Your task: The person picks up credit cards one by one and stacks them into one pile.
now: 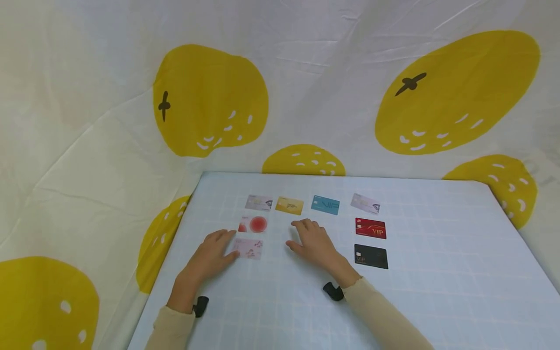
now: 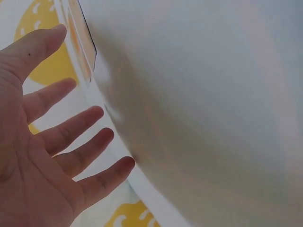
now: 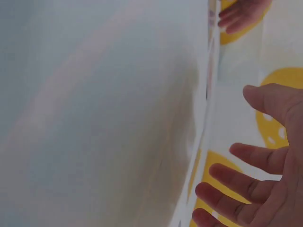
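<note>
Lying flat on the pale blue checked table (image 1: 437, 272), fingers straight and relaxed, holding nothing: the left hand (image 1: 213, 255), thumb and fingertips touching the left edge of the pale pink flowered card (image 1: 248, 248). Resting a little to the right, also palm down with fingers spread and slack, gripping nothing: the right hand (image 1: 314, 244), on bare table between that pink card and the black VIP card (image 1: 371, 256), just below the yellow card (image 1: 289, 205) without touching it. Showing as splayed, straight fingers (image 2: 71, 127) over the blurred table surface in the left wrist view, and the same in the right wrist view, with fingers (image 3: 246, 184) open above the table's edge. Lying in a row along the far side, left to right: a grey-white card (image 1: 258, 202), the yellow card, a teal card (image 1: 325, 205) and a pale lilac card (image 1: 365, 203). Sitting under the grey-white card, just above the flowered one: a white card with a red disc (image 1: 253, 224). Running down the right column under the lilac card: a red VIP card (image 1: 370, 228), then the black one, all apart from each other. Hanging behind and around the table: a white cloth printed with yellow fruit (image 1: 210, 102). Covering both forearms: beige sleeves (image 1: 385, 316), each with a small black wrist camera (image 1: 334, 291) at the cuff.
</note>
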The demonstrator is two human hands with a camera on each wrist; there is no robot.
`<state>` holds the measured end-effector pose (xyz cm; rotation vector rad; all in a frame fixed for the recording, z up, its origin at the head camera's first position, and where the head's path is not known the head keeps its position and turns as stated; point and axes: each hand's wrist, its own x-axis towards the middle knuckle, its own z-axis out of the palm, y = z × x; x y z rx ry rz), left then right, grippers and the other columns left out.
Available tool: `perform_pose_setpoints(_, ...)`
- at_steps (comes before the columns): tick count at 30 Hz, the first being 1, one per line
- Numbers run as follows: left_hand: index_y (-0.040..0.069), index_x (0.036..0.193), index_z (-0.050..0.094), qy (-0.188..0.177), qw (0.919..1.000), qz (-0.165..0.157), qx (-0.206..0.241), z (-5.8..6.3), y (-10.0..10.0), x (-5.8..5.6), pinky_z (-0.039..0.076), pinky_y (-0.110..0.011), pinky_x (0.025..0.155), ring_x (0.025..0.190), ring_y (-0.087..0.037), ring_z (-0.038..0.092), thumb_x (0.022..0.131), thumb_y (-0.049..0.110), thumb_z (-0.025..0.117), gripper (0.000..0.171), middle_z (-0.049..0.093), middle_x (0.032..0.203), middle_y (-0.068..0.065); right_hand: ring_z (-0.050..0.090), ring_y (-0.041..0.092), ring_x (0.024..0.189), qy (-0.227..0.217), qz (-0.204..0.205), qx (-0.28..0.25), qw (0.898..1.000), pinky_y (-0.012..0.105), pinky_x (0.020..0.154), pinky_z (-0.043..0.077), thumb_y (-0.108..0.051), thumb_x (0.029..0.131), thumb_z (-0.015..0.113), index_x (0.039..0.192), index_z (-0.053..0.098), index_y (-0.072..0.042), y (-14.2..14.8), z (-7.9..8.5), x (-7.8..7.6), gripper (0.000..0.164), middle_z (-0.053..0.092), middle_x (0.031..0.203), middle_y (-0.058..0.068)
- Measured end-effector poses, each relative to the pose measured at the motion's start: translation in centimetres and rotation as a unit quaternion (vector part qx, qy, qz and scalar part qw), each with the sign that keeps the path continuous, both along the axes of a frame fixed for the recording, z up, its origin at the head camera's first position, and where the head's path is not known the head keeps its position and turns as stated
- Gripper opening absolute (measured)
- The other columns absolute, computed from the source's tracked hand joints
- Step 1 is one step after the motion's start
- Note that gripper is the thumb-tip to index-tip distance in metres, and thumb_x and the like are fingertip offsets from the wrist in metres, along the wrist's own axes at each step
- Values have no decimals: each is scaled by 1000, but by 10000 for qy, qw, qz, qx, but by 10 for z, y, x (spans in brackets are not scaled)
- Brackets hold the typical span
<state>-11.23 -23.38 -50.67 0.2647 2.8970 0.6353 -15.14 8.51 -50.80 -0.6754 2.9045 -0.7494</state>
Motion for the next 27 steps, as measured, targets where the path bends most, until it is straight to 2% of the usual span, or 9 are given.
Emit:
perform_pose_setpoints(6, 13, 147, 49, 47, 9999, -73, -88, 1, 0, -4, 34, -59, 108, 135, -39, 38, 91, 35, 74, 65, 44, 147, -20, 49, 25, 107, -333, 183, 87, 9992, 41, 90, 45, -45, 93, 70, 136, 55, -11, -30, 4, -3, 57, 56, 130, 10)
perform_pose_setpoints(13, 10, 143, 54, 87, 9997, -215, -125, 0, -1, -6, 36, -61, 105, 132, -42, 40, 89, 31, 77, 62, 45, 145, -22, 48, 23, 100, -463, 350, 268, 9980, 37, 84, 46, -42, 91, 73, 133, 57, -9, -60, 2, -3, 55, 57, 120, 9)
perform_pose_setpoints(20, 11, 139, 58, 145, 9991, -288, -266, 2, -1, -8, 37, -64, 102, 129, -44, 43, 88, 28, 79, 57, 47, 143, -23, 46, 23, 99, -178, 448, 852, 9952, 38, 84, 45, -48, 89, 73, 132, 57, -11, -81, -5, -2, 59, 56, 115, 7)
perform_pose_setpoints(27, 13, 136, 60, 91, 9991, -254, -328, 4, 0, -8, 36, -67, 101, 129, -45, 42, 87, 25, 80, 55, 46, 143, -23, 43, 24, 96, 30, 492, 1237, 9911, 39, 80, 43, -50, 83, 78, 128, 58, -11, -93, -5, 2, 63, 53, 109, 7)
